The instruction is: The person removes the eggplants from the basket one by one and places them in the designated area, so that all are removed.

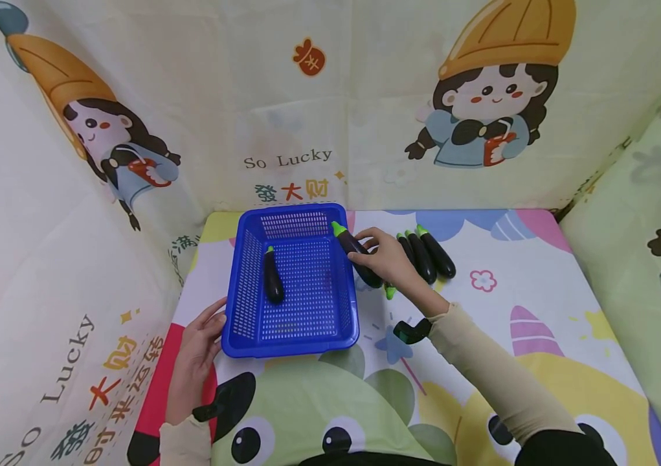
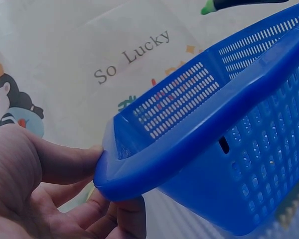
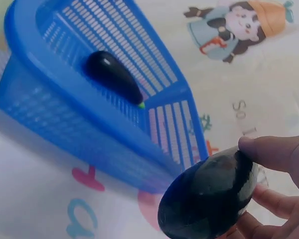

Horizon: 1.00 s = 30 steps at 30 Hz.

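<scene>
My left hand (image 1: 195, 356) pinches the near left corner of a blue plastic basket (image 1: 231, 291), thumb against the rim and fingers below it in the left wrist view. One dark eggplant (image 1: 272, 277) with a green cap lies inside the basket. My right hand (image 1: 385, 257) grips another eggplant (image 3: 207, 196), held over the basket's right rim with its green end toward the inside. Beyond that hand, several more eggplants (image 1: 436, 252) lie side by side on the table. Under the right hand, a green tip (image 1: 390, 291) shows, the rest of it hidden.
The table is covered with a cartoon-printed cloth (image 1: 481, 310). Printed fabric walls (image 1: 365, 129) stand behind it and along both sides. The basket has raised slotted sides, and the loose eggplants are to its right.
</scene>
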Each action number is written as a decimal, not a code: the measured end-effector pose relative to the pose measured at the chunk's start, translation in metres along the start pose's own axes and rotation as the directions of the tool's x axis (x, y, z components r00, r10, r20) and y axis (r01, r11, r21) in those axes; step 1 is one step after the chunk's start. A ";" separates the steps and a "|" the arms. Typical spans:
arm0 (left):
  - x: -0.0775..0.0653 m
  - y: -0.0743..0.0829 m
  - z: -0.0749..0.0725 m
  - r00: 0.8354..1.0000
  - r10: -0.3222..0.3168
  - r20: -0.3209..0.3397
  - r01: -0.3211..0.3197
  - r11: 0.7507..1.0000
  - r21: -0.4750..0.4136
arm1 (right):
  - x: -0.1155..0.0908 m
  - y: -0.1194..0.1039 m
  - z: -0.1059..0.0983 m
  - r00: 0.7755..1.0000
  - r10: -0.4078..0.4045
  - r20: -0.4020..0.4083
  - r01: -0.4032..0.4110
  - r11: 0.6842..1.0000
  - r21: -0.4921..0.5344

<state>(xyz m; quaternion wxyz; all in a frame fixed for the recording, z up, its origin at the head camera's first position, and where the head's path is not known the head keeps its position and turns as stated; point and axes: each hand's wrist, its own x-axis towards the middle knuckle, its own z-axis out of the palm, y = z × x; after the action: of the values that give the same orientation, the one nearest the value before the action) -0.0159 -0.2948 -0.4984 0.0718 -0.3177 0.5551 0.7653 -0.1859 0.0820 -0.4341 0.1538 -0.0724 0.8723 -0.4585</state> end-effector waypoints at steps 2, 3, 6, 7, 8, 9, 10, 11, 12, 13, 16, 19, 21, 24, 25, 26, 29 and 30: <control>0.000 0.000 0.000 1.000 -0.005 -0.002 0.005 1.000 0.000 | -0.001 0.005 -0.007 1.000 0.018 -0.018 -0.018 1.000 0.002; 0.000 0.001 0.000 1.000 -0.006 0.000 0.006 1.000 0.000 | -0.001 0.008 -0.010 0.999 0.027 -0.029 -0.027 1.000 -0.001; -0.001 0.001 0.001 1.000 -0.013 0.000 0.013 1.000 -0.006 | -0.002 0.017 -0.021 0.997 0.047 -0.055 -0.048 0.999 -0.006; -0.001 0.001 0.001 1.000 -0.014 -0.001 0.014 1.000 -0.005 | -0.002 0.020 -0.024 0.996 0.058 -0.061 -0.058 0.998 -0.006; -0.001 0.001 0.001 1.000 -0.013 0.001 0.013 1.000 -0.003 | -0.002 0.023 -0.028 0.995 0.072 -0.063 -0.072 0.997 -0.002; -0.001 0.001 0.001 1.000 -0.006 0.005 0.006 1.000 0.009 | -0.002 0.027 -0.032 0.995 0.082 -0.064 -0.083 0.997 0.000; -0.001 0.000 0.001 1.000 -0.005 0.006 0.005 1.000 0.013 | -0.003 0.030 -0.036 0.994 0.093 -0.065 -0.093 0.996 0.008; -0.001 -0.001 0.001 1.000 0.001 0.006 -0.001 1.000 0.024 | -0.003 0.033 -0.040 0.992 0.102 -0.067 -0.102 0.995 0.010; -0.001 -0.001 0.000 1.000 0.006 0.006 -0.007 0.999 0.035 | -0.004 0.035 -0.043 0.992 0.110 -0.069 -0.109 0.994 0.015; -0.001 -0.002 0.000 1.000 0.011 0.009 -0.012 0.999 0.041 | -0.005 0.038 -0.047 0.990 0.121 -0.069 -0.120 0.992 0.025; -0.001 -0.002 -0.001 1.000 0.012 0.006 -0.012 0.999 0.034 | -0.007 0.045 -0.055 0.988 0.127 -0.082 -0.124 0.991 0.044; -0.001 -0.001 -0.002 1.000 0.011 0.005 -0.011 1.000 0.026 | -0.008 0.052 -0.062 0.987 0.133 -0.091 -0.128 0.990 0.057; -0.002 -0.001 -0.002 1.000 0.015 0.005 -0.016 1.000 0.021 | -0.010 0.057 -0.068 0.985 0.142 -0.099 -0.136 0.989 0.061; -0.001 -0.001 -0.002 1.000 0.016 0.008 -0.016 1.000 0.011 | -0.012 0.065 -0.077 0.981 0.156 -0.112 -0.149 0.987 0.067; -0.001 -0.001 -0.002 1.000 0.018 0.012 -0.018 1.000 0.012 | -0.012 0.068 -0.080 0.980 0.164 -0.114 -0.157 0.985 0.068; -0.001 -0.002 -0.001 1.000 0.021 0.008 -0.021 1.000 0.013 | -0.013 0.070 -0.083 0.979 0.171 -0.115 -0.164 0.984 0.067; -0.001 -0.003 0.000 1.000 0.021 -0.005 -0.021 0.999 0.034 | -0.013 0.077 -0.093 0.975 0.192 -0.115 -0.184 0.980 0.074; 0.000 -0.003 0.000 1.000 0.021 -0.008 -0.021 0.999 0.034 | -0.013 0.080 -0.096 0.973 0.201 -0.113 -0.194 0.978 0.076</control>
<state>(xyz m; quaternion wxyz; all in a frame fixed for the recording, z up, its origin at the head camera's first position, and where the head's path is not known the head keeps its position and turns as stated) -0.0142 -0.2941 -0.5006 0.0671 -0.3138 0.5717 0.7551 -0.2048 0.2053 -0.4459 0.1480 0.0475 0.8676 -0.4724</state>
